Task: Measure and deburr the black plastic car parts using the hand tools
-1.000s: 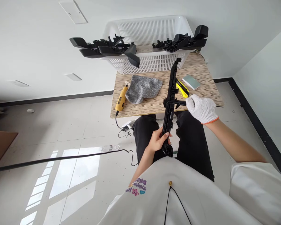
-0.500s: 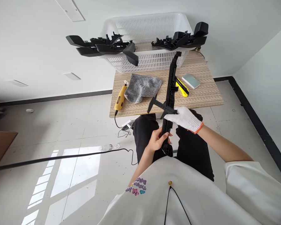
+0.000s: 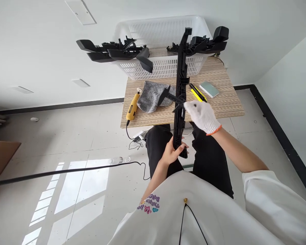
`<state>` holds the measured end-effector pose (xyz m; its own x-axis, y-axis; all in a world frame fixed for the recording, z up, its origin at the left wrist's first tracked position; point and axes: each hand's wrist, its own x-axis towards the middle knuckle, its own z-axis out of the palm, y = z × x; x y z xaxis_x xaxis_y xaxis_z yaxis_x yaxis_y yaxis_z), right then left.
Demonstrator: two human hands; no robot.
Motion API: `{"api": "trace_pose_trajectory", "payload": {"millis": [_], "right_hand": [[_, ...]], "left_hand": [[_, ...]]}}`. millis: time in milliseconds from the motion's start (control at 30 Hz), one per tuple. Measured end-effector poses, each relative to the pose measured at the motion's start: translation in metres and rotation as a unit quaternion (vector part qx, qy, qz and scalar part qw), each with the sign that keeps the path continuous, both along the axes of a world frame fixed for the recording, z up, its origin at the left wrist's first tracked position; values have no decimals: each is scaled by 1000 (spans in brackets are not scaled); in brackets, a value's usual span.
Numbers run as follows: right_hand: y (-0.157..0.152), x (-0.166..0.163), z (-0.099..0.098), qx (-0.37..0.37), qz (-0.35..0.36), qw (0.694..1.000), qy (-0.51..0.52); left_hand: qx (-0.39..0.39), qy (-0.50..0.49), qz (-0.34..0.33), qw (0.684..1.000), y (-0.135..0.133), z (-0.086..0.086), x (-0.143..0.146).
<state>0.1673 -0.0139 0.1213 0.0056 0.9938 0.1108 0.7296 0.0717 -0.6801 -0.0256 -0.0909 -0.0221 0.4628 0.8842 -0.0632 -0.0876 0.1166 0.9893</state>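
Observation:
My bare left hand (image 3: 172, 151) is closed round the near end of a long black plastic trim part (image 3: 180, 119), which stands up lengthwise in front of me and reaches over the table. In my right hand (image 3: 202, 115), which wears a white knit glove with an orange cuff, is a black caliper (image 3: 176, 99). The caliper lies across the middle of the trim part, with its jaws pointing left; I cannot tell whether it touches. Glove and part hide some of the caliper.
On the wood-striped table (image 3: 224, 98) lie a yellow corded rotary tool (image 3: 133, 107), a grey cloth (image 3: 153, 97), a yellow utility knife (image 3: 198, 93) and a pale green box-like block (image 3: 209, 89). Behind stands a white plastic basket (image 3: 160, 68) with several black parts (image 3: 124, 51) across its rim.
The trim part has risen and moved forward, its far end now in front of the basket. My right hand and the caliper have shifted forward along it.

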Motion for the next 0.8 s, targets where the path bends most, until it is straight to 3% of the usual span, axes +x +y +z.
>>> {"api": "trace_pose_trajectory", "payload": {"millis": [100, 200, 467, 800], "right_hand": [[0, 23, 1, 76, -48, 979, -184], [-3, 39, 0, 82, -91, 955, -269], [-9, 36, -4, 29, -63, 943, -325], [-1, 42, -13, 33, -20, 946, -323]], "left_hand": [[0, -1, 15, 1000, 0, -2, 0], [9, 12, 39, 999, 1, -4, 0], [51, 77, 13, 996, 2, 2, 0], [66, 80, 12, 995, 2, 4, -1]]}}
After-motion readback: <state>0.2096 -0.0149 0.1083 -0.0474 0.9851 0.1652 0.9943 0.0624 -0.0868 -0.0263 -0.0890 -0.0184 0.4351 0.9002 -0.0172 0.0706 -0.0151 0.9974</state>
